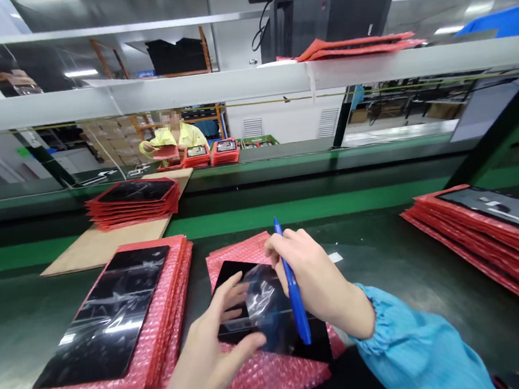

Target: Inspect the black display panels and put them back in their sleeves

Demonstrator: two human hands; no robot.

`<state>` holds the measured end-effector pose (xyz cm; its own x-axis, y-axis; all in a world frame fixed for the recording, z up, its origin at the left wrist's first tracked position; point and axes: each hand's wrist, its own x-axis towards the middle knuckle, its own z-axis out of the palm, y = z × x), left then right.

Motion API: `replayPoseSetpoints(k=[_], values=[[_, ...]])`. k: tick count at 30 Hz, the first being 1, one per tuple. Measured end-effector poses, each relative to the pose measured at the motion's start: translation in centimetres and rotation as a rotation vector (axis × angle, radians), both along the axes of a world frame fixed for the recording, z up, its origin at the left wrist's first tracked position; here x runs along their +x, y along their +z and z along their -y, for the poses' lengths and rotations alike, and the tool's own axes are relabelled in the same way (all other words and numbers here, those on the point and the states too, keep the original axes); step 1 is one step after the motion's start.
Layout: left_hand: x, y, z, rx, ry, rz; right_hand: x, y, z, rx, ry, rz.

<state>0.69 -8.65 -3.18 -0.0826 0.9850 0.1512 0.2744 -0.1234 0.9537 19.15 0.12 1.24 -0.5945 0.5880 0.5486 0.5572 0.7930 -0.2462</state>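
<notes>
A flat black screen panel [318, 337] lies on pink bubble-wrap bags [272, 376] in front of me. Clear, crinkled film [263, 296] shines over its middle and reaches up near my right fingertips; I cannot tell whether they pinch it. My right hand [310, 263] is closed around a blue pen [294, 296], whose tip points up and away from the panel. Over the panel's left part, my left hand [218, 335] has its fingers and thumb spread apart. Whether it touches the surface is unclear.
At left, another black panel [109, 312] tops a stack of pink bubble bags [162, 328]. A red stack [134, 211] sits on a board [102, 247] behind. More panels in red bags [482, 245] stand at right. A person in yellow [179, 132] handles red bags across the bench.
</notes>
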Motion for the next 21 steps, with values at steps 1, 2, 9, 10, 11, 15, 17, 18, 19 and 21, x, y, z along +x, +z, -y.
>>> replayPoseSetpoints(k=[1,2,9,10,11,15,17,18,19,21], values=[[0.4,0.2,-0.2,-0.014,0.010,-0.076,0.0,0.0,0.3,0.007,-0.006,-0.022],[0.6,0.3,-0.4,-0.026,0.017,-0.124,0.2,0.1,0.6,0.029,-0.016,-0.065],[-2.1,2.1,-2.3,0.007,0.105,0.098,6.5,-3.1,2.3,0.156,-0.374,-0.648],[-2.9,2.2,-2.7,-0.016,0.098,0.139,7.5,-4.1,2.4,0.083,-0.415,-0.742],[-3.6,2.1,-3.2,-0.056,0.080,0.179,8.3,-5.0,2.6,-0.055,-0.409,-0.811],[-6.0,0.5,-5.3,-0.218,-0.006,0.295,9.5,-7.3,2.6,-0.716,-0.298,-0.883],[-6.7,-0.4,-6.0,-0.262,-0.024,0.304,9.2,-7.8,2.5,-0.840,-0.309,-0.901],[-6.9,-0.8,-6.2,-0.275,-0.029,0.302,9.0,-7.9,2.4,-0.882,-0.306,-0.906],[-7.1,-1.1,-6.4,-0.289,-0.039,0.301,8.7,-8.1,2.3,-0.929,-0.294,-0.904],[-7.3,-1.4,-6.5,-0.312,-0.061,0.297,8.1,-8.5,2.2,-1.016,-0.269,-0.880]])
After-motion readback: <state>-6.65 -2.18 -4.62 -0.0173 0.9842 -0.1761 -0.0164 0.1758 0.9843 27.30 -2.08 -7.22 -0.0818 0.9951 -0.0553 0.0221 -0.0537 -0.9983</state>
